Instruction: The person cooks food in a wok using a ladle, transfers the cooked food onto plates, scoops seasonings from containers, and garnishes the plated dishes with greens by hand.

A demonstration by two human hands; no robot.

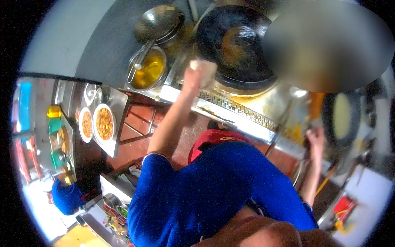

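My left hand (193, 80) is closed round a pale folded cloth (209, 74) at the near-left rim of a large black wok (230, 45), which holds dark, shiny liquid. To the right, my right hand (316, 139) has its fingers curled beside a black pan (357, 119) with a pale yellow round in it. What those fingers hold is too blurred to make out. Left of the cloth stands a metal pot of yellow oil (149, 71), with a strainer handle across it.
A metal strainer (154, 22) lies at the upper left. Two white bowls of food (105, 122) stand on a side table at left. The stove's front edge (234, 117) runs before my body. Another person in blue (66, 197) is at far lower left.
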